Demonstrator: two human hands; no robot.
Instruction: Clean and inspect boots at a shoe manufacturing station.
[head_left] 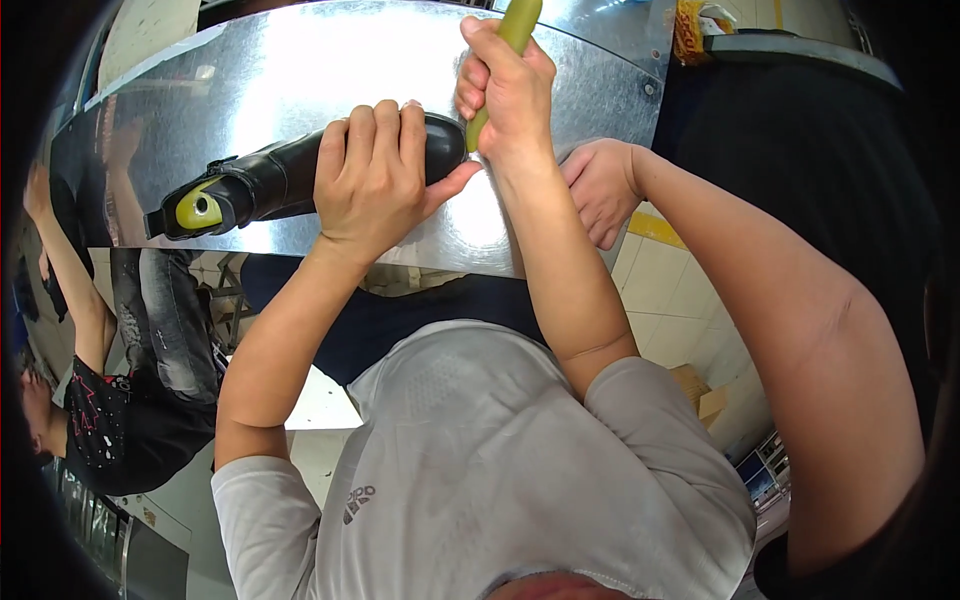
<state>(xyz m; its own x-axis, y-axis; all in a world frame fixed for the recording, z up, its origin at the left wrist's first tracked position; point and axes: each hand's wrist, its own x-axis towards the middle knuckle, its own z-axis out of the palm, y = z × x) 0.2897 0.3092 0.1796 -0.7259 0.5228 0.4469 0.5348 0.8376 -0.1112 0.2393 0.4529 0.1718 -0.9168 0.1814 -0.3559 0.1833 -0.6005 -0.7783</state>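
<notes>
A black shoe or ankle boot (pixel 275 180) lies lengthwise on the metal worktop (pixel 220 110), its rounded toe toward the right. At its open left end shows a yellow-green shoe last (pixel 199 207) with a dark round hole. Over the front part of the shoe my left hand (pixel 372 180) is closed, fingers across the top and thumb along the near side by the toe. My right hand (pixel 510 90) grips a smooth yellow-green rod (pixel 520 25), held slantwise. Its lower end meets or nearly meets the toe; contact is unclear.
Right of my right forearm, another person's hand (pixel 600 190) rests at the worktop's edge. A second person in a black patterned shirt (pixel 130 430) is at the left. A cardboard box (pixel 700 392) stands on the floor at the right, and a yellow bag (pixel 690 35) lies beyond the worktop.
</notes>
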